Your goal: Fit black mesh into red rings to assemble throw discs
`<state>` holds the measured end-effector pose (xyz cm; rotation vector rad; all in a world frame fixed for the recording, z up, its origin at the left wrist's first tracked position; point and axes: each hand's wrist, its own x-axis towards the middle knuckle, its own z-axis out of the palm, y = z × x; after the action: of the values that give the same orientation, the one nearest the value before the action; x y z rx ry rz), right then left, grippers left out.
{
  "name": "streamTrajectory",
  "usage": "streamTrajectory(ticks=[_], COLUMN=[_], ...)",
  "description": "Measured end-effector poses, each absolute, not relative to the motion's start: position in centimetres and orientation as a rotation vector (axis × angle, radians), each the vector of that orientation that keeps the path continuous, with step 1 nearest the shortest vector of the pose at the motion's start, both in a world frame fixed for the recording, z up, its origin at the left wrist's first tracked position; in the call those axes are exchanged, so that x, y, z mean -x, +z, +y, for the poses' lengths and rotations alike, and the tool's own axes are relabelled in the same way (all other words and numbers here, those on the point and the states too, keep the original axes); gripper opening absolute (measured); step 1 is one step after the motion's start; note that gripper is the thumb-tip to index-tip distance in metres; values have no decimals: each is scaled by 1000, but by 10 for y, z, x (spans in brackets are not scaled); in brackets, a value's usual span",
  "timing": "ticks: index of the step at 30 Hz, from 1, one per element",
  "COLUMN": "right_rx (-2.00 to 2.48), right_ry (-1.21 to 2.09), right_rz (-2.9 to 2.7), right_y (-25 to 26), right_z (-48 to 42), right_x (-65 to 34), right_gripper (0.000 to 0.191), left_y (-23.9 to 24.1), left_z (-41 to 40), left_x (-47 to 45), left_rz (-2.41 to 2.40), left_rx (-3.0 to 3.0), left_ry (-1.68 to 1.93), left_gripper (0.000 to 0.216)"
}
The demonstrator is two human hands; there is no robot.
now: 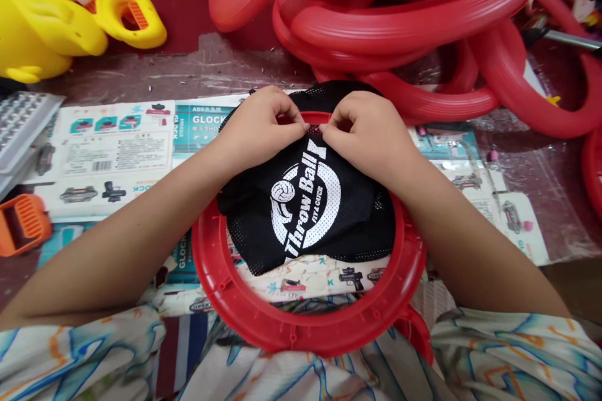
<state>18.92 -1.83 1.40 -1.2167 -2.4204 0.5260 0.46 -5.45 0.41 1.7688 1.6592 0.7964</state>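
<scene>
A red plastic ring (263, 316) lies in front of me, its near edge resting on my lap. A black mesh net (350, 213) with a white "Throw Ball" print is draped over it. My left hand (258, 125) and my right hand (364, 131) meet at the ring's far rim. Both pinch the net's edge there, fingers curled and pressed together against the rim. The near part of the net lies loose inside the ring.
A pile of more red rings (399, 19) fills the back right. Yellow plastic toy parts (51, 25) sit at the back left, an orange piece (21, 222) at the left edge. Printed cardboard sheets (117, 144) cover the table under the ring.
</scene>
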Motion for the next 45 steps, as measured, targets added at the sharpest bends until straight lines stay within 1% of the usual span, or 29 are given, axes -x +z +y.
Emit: streamTrajectory(ticks=[4,5,8,10,13,15,21,24,26,29,32,34,37,40,41,45], right_rx=[1186,1203,1298,1332,1411,1461,1299,1324,1359,1363,1300,1302,1359,1322,1277,1087], right_ry=[434,407,417,400,287,278,476,651,761,953,1143,1188,1142,983,930,702], right_rz=[-2450,-2484,-2692,-2831,-2921,-2926,-2867,-2878,-2876,-2803,-2643,-2512,-2328,-2288,-2321,-2569], right_y=[37,44,62,65,63,63,77,81,82,81,77,73,65,55,52,49], right_z=[-26,-30,-43,-50,-57,-58,-57,-56,-55,-52,-46,-43,-39,-38,-38,-39], right_x=[-201,-206,-216,-218,-214,-210,-210,-210,-210,-211,-210,-209,-206,-204,-204,-205], right_gripper=[12,14,28,32,27,23,26,29,29,25,26,28,27,9,8,28], left_y=[5,6,11,16,22,25,36,40,39,32,22,17,13,11,11,10], left_z=[-57,-57,-58,-59,-59,-59,-64,-67,-66,-63,-60,-57,-54,-50,-49,-49], left_x=[0,2,7,10,15,19,22,15,11,7,8,9,11,11,10,7], left_rz=[1618,1607,1599,1626,1687,1710,1688,1747,1634,1389,1341,1340,1326,1330,1335,1342], left_rx=[-1834,-1863,-1946,-1977,-1990,-1984,-1953,-1977,-2072,-2165,-2105,-2021,-1903,-1824,-1808,-1780], left_ry=[822,831,798,722,610,562,403,486,557,592,668,729,758,744,743,781], left_gripper=[7,8,10,10,10,10,14,22,25,24,21,19,20,23,23,19])
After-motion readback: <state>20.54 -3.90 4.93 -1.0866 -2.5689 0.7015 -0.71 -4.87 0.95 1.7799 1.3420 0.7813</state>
